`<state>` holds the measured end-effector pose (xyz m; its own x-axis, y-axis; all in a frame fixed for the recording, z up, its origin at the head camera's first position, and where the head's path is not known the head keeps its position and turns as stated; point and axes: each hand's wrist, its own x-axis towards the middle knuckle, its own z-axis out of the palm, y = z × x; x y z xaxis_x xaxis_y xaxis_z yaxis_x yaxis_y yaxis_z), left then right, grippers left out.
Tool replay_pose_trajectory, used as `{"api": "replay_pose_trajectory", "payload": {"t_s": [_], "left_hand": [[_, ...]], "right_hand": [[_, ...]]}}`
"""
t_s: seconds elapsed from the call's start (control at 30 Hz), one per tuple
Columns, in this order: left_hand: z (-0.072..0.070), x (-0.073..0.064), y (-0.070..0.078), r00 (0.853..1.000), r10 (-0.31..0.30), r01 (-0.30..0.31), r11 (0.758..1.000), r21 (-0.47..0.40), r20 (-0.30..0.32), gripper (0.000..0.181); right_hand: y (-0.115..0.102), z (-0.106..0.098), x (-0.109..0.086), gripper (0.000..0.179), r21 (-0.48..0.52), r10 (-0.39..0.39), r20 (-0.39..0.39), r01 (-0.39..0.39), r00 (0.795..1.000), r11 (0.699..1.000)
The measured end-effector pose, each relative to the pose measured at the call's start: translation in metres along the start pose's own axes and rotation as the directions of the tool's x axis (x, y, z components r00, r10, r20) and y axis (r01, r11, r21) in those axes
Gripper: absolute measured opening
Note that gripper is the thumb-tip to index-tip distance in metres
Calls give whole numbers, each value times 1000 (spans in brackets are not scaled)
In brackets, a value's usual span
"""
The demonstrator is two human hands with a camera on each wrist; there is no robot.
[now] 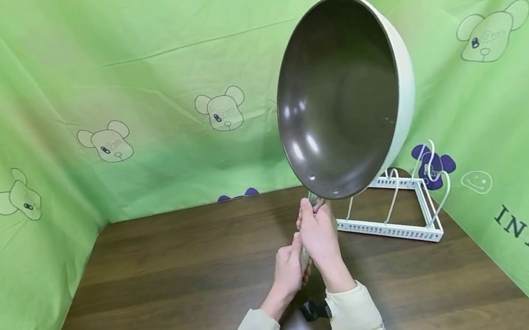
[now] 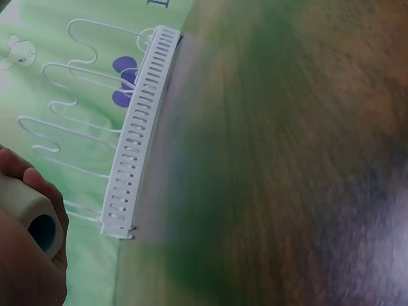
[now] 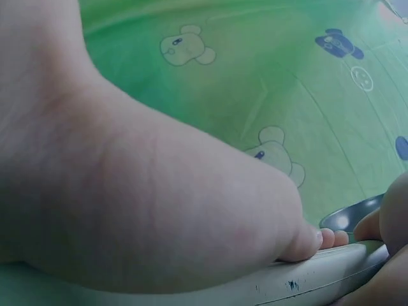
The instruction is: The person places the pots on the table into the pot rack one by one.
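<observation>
A deep frying pan (image 1: 337, 93) is held up above the table, dark brown inside and pale mint outside. It is tilted so that its inside faces the head camera and its handle points down. My right hand (image 1: 320, 232) grips the handle just below the bowl. Lower on the same handle (image 3: 306, 280), my left hand (image 1: 288, 270) grips close to its end. The left wrist view shows the pale handle end (image 2: 48, 233), with a dark hole in it, inside curled fingers. In the right wrist view, a large forearm and hand cover much of the handle.
Behind and below the pan, a white rack (image 1: 387, 227) with upright wire loops stands on the brown wooden table (image 1: 169, 288), near its right edge. The pan overlaps part of it in the head view. A green printed curtain (image 1: 148, 79) encloses the table's back and sides.
</observation>
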<state>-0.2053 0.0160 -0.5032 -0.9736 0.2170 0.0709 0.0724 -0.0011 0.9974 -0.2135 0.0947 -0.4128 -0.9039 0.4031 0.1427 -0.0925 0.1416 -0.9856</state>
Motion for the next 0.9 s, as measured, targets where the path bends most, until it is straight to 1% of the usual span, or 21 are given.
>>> {"api": "replay_pose_trajectory", "payload": {"t_s": [0.03, 0.17, 0.27, 0.33, 0.43, 0.57, 0.67, 0.9], "left_hand": [[1, 1, -2, 1000, -9, 9, 1000, -6, 5, 78], [3, 2, -8, 998, -1, 6, 997, -76, 61, 82], [4, 2, -9, 994, 4, 8, 994, -111, 109, 87], [4, 3, -8, 991, -7, 24, 991, -129, 135, 88], [4, 5, -6, 985, -44, 71, 985, -158, 167, 85], [4, 7, -5, 974, -96, 136, 972, -194, 205, 76], [5, 7, -3, 965, -115, 164, 965, -205, 235, 76], [7, 6, 0, 942, -143, 219, 948, -230, 304, 78]], "right_hand": [[1, -1, 0, 20, -34, -1, -8, 1, 1000, 999], [2, -3, -2, 24, -180, -23, -40, 16, 999, 984], [2, -5, -3, 24, -242, -65, -52, 51, 997, 969], [1, -6, -3, 23, -259, -94, -51, 77, 994, 963], [-1, -7, -2, 23, -271, -125, -54, 106, 991, 957], [-3, -9, -1, 27, -263, -122, -55, 103, 991, 959], [-4, -11, 0, 28, -253, -110, -56, 93, 992, 963], [-4, -17, 1, 31, -245, -129, -61, 110, 990, 963]]}}
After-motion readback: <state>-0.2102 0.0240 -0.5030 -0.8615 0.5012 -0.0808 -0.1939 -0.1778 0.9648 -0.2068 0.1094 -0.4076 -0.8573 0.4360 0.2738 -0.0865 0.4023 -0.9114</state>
